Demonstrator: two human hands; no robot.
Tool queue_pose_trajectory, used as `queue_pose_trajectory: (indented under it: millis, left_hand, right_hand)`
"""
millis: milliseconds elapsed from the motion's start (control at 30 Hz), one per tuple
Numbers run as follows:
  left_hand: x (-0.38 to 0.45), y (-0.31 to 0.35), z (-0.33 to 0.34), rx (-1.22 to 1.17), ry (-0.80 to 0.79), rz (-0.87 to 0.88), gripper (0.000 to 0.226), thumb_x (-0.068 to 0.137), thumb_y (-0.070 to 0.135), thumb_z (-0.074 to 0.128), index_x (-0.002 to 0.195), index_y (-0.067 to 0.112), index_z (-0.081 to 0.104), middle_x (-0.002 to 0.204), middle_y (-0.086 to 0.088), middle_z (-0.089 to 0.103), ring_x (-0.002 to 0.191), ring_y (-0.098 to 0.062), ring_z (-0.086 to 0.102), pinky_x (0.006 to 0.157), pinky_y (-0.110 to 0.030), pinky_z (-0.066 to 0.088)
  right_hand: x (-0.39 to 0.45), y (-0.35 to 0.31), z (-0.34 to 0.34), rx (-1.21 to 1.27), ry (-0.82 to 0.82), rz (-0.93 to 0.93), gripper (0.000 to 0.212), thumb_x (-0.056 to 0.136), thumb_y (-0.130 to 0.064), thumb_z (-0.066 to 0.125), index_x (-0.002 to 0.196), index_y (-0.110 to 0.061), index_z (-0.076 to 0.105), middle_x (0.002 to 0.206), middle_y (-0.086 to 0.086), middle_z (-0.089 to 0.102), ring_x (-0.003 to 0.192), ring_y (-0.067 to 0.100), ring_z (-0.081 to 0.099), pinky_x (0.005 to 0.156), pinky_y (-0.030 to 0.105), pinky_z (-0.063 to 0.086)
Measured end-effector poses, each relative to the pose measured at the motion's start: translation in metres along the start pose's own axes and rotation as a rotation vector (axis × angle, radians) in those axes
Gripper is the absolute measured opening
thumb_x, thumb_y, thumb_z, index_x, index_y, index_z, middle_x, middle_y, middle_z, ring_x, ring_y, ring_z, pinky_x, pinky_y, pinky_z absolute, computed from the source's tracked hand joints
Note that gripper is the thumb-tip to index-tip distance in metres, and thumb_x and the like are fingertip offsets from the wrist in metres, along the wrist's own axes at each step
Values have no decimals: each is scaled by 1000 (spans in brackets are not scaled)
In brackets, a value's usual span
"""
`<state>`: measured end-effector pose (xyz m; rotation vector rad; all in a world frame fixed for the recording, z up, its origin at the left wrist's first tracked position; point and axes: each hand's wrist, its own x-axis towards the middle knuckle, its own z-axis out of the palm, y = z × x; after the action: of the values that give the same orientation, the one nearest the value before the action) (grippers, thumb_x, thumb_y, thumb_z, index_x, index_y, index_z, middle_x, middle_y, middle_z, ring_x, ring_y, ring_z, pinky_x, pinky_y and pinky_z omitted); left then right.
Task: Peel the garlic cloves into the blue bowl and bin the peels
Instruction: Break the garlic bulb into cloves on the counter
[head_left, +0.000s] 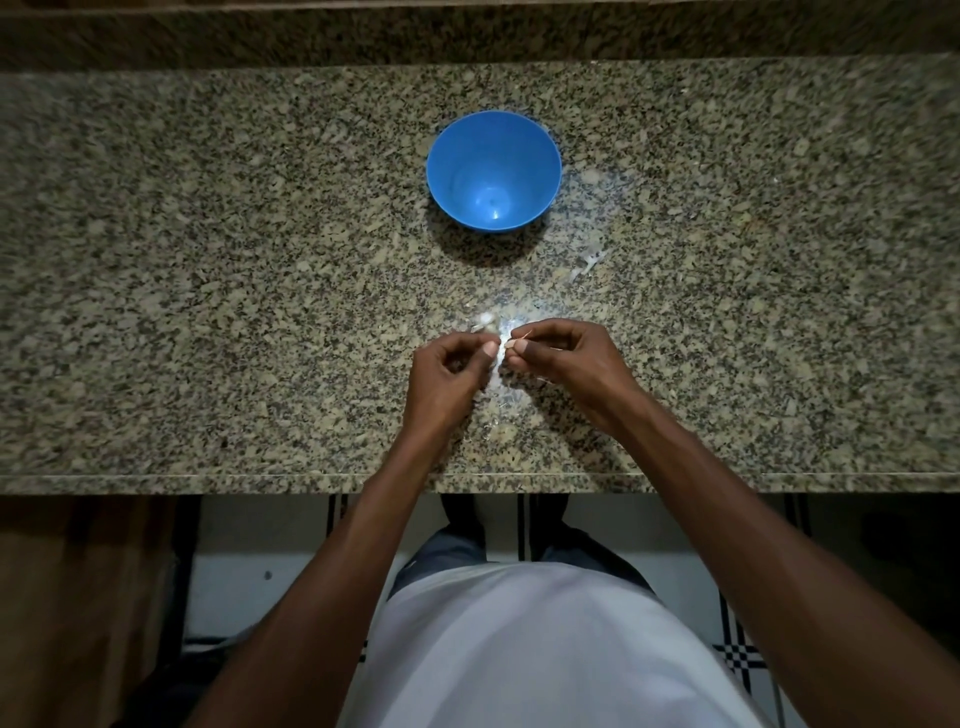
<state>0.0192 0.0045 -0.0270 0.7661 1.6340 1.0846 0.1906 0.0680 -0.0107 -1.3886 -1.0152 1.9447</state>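
Both of my hands meet over the granite counter, near its front edge. Between them is a small white garlic clove (501, 352). My left hand (451, 375) pinches it from the left, and my right hand (563, 361) pinches it from the right with thumb and fingertips. A thin strip of peel (521, 336) sticks up at my right fingertips. The blue bowl (493, 171) stands farther back in the middle of the counter, and I see nothing inside it. More white garlic pieces (484, 323) lie just behind my hands.
Loose peel scraps (586, 266) lie on the counter (208, 270) to the right, between the bowl and my hands. A raised granite ledge (260, 36) runs along the back. Below the counter's front edge is a tiled floor (260, 582). No bin is in view.
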Motion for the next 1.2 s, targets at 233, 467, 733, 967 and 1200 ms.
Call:
queue_pose_trajectory:
  millis: [233, 467, 733, 967, 1200]
  left_hand:
    - [-3, 4, 5, 9, 34, -35, 19, 88, 15, 81, 107, 11, 79, 108, 0, 79, 99, -12, 75, 89, -36, 63]
    - [-14, -2, 9, 83, 51, -1, 17, 86, 14, 83, 100, 9, 76, 96, -1, 77, 91, -14, 75, 82, -30, 63]
    - [-11, 1, 5, 121, 52, 37, 22, 87, 9, 81, 100, 9, 65, 96, -1, 73, 90, -10, 73, 75, -22, 60]
    - [0, -4, -17, 306, 216, 130, 16, 91, 7, 76, 103, 8, 65, 96, -1, 70, 87, -12, 68, 72, -11, 54]
    - [11, -13, -31, 494, 165, 138, 14, 93, 5, 73, 103, 10, 66, 93, 0, 69, 84, -10, 66, 68, -11, 51]
  right_hand:
    - [-6, 5, 8, -165, 37, -105, 20, 85, -7, 84, 103, -1, 78, 100, 8, 81, 97, 19, 78, 86, 29, 63]
    - [-13, 10, -6, -171, -68, -11, 26, 85, -17, 86, 105, -3, 79, 100, 11, 80, 98, 24, 78, 82, 27, 62]
    - [1, -5, 4, -707, -60, -187, 23, 83, -31, 87, 99, -15, 84, 86, 0, 81, 75, 12, 78, 71, 28, 65]
    - [16, 11, 11, -1318, 69, -579, 16, 102, -10, 60, 89, -10, 70, 87, 4, 62, 72, 21, 60, 59, 34, 54]
    - [12, 13, 14, -1525, 15, -552, 23, 107, -13, 50, 96, -11, 70, 95, 6, 60, 81, 21, 59, 71, 39, 58]
